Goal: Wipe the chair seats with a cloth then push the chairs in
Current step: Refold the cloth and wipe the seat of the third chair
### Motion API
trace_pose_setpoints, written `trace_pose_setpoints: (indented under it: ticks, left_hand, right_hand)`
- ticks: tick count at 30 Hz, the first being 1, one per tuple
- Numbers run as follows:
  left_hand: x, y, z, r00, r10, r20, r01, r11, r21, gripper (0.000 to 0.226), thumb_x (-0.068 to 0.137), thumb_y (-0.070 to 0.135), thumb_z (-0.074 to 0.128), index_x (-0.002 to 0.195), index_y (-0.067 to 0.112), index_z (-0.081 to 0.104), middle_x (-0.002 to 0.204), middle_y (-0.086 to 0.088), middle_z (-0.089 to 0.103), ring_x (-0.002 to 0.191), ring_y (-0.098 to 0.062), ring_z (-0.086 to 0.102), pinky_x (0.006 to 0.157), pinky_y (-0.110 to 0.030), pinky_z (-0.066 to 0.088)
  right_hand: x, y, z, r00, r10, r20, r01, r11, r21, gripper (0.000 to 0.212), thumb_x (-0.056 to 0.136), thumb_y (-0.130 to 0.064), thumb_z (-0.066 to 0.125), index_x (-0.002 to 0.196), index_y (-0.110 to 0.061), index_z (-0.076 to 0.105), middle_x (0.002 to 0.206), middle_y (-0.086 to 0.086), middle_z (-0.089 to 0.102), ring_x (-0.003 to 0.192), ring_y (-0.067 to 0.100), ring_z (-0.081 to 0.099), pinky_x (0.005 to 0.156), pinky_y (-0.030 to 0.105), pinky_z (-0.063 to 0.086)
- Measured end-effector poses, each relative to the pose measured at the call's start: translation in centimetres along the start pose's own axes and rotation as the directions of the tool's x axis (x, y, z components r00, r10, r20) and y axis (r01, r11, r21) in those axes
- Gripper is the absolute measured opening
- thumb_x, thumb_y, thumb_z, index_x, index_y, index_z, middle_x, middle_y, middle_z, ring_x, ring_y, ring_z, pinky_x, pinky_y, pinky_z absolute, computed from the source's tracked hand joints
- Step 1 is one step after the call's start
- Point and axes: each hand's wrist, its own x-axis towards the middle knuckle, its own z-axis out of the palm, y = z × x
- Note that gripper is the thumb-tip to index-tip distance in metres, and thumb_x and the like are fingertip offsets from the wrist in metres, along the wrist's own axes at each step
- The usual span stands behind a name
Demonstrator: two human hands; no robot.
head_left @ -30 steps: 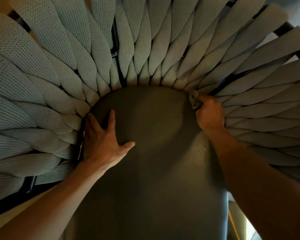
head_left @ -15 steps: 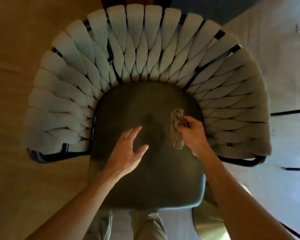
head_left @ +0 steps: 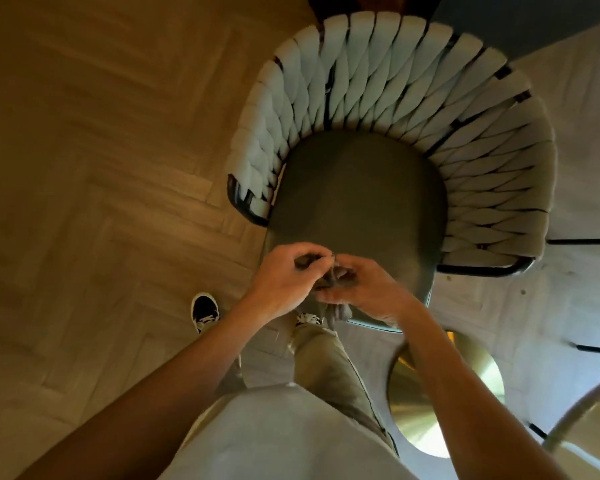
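Both hands over front edge of seat (head_left: 357, 188). Left hand (head_left: 284, 282) and right hand (head_left: 364, 289) pinch bunched cloth (head_left: 329, 289) between them, fingers curled.

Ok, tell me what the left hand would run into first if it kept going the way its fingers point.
The left hand points right, at the cloth it already pinches; just beyond is the right hand, which holds the same cloth. Depth is hard to judge.
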Motion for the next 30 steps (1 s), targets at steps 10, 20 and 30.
trace_pose_setpoints:
  ticks: [10, 20, 30]
  left_hand:
    - [-9.1, -2.2, -16.2, 0.999, 0.045, -0.023, -0.045, 0.999, -0.013, 0.024, 0.088, 0.002, 0.064, 0.094, 0.024, 0.057, 0.096, 0.000, 0.066, 0.088, -0.010, 0.065, 0.076, -0.019, 0.053]
    - [-11.0, -0.4, -30.1, 0.971, 0.101, 0.219, -0.163, 0.945, 0.285, 0.035, 0.092, 0.002, 0.055, 0.094, 0.034, 0.070, 0.101, 0.014, 0.065, 0.088, 0.000, 0.062, 0.073, -0.020, 0.049]
    - [-5.9, 3.2, -36.3, 0.985, 0.047, 0.167, -0.018, 0.986, -0.169, 0.038, 0.091, -0.008, 0.050, 0.095, 0.022, 0.072, 0.102, 0.001, 0.070, 0.088, -0.007, 0.068, 0.068, -0.018, 0.053]
  right_hand:
    - [2.4, -10.1, 13.3, 0.984, -0.169, -0.050, 0.153, 0.959, -0.239, 0.009, 0.093, -0.008, 0.057, 0.093, -0.004, 0.065, 0.087, 0.013, 0.065, 0.081, 0.025, 0.059, 0.076, 0.026, 0.046]
    - [7.3, -19.0, 22.3, 0.932, -0.345, -0.108, 0.298, 0.903, -0.309, 0.016, 0.096, -0.024, 0.055, 0.101, -0.013, 0.065, 0.096, 0.007, 0.068, 0.092, 0.022, 0.064, 0.089, 0.043, 0.051]
    - [12.4, -20.4, 20.4, 0.968, -0.172, 0.182, 0.076, 0.892, 0.445, 0.076, 0.056, -0.050, 0.087, 0.112, -0.006, 0.061, 0.109, 0.011, 0.066, 0.105, 0.026, 0.061, 0.094, 0.037, 0.050]
